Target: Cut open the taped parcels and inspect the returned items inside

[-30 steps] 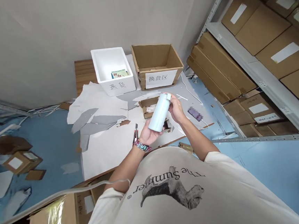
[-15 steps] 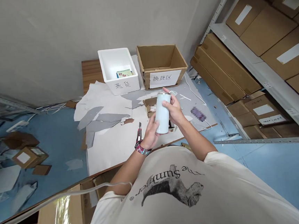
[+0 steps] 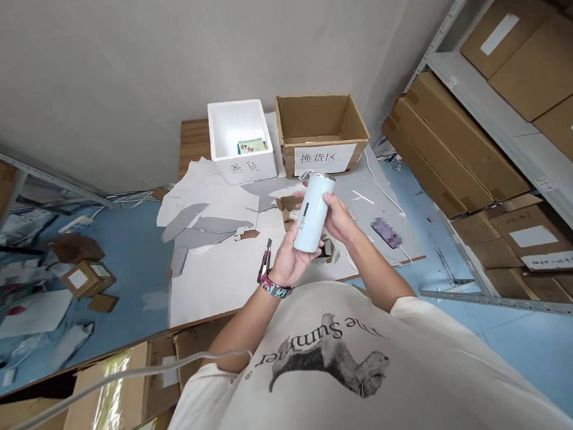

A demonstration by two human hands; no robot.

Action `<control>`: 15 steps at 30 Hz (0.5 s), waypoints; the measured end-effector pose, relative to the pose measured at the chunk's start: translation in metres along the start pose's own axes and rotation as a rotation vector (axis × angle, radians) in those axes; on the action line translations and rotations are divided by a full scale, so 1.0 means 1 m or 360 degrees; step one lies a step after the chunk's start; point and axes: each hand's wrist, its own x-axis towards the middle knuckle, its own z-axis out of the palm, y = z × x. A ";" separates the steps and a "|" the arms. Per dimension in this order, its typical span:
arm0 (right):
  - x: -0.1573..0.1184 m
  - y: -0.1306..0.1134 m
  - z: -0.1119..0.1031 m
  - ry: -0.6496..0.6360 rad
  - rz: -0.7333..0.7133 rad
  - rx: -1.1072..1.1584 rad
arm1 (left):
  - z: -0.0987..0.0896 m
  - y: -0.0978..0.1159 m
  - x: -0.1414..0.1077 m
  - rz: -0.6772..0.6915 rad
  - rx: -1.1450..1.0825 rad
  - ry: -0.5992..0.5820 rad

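A light blue tumbler (image 3: 314,214) with dark lettering, a metal rim and a small loop at its top is held tilted above the table. My left hand (image 3: 290,260) cups its lower end from the left. Around its upper right side wraps my right hand (image 3: 337,216), with some fingers hidden behind it. Below the tumbler lies an opened small cardboard box (image 3: 290,209), partly covered by it. Beside my left wrist, a utility knife (image 3: 265,260) rests on the white-covered table (image 3: 212,282).
At the back stand a white foam box (image 3: 247,168) with a booklet (image 3: 251,146) inside and a labelled cardboard box (image 3: 326,158). A blurred phone-like object (image 3: 386,232) and a cable lie right. Shelves of cartons (image 3: 529,234) flank the right; cartons (image 3: 107,405) stand front left.
The tumbler has been turned so its dark lettering shows, and it leans further right at the top. The camera view has shifted slightly to the left.
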 end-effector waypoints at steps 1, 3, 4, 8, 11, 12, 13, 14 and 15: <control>0.003 0.000 -0.005 0.0057 -0.0025 -0.0041 | 0.003 -0.001 0.002 0.0147 0.0068 0.0087; 0.008 0.000 -0.015 0.0176 -0.0113 -0.0157 | 0.009 -0.002 0.006 0.0351 0.0164 0.0206; 0.010 0.000 -0.021 0.0202 -0.0156 -0.0219 | 0.011 -0.002 0.009 0.0343 0.0164 0.0199; 0.010 -0.006 -0.040 0.0127 -0.0210 -0.0382 | 0.013 -0.004 0.016 -0.0105 0.0003 -0.0061; 0.009 -0.006 -0.051 0.0098 -0.0181 -0.0387 | 0.013 -0.011 0.018 -0.0073 0.0035 -0.0049; 0.009 -0.005 -0.054 0.0102 -0.0182 -0.0380 | 0.014 -0.015 0.018 0.0002 0.0079 -0.0016; 0.009 -0.004 -0.057 0.0111 -0.0194 -0.0375 | 0.016 -0.018 0.017 0.0070 0.0126 0.0012; 0.009 -0.002 -0.059 0.0121 -0.0213 -0.0368 | 0.017 -0.022 0.016 0.0121 0.0168 0.0029; 0.009 -0.001 -0.060 0.0126 -0.0235 -0.0357 | 0.019 -0.025 0.016 0.0152 0.0199 0.0034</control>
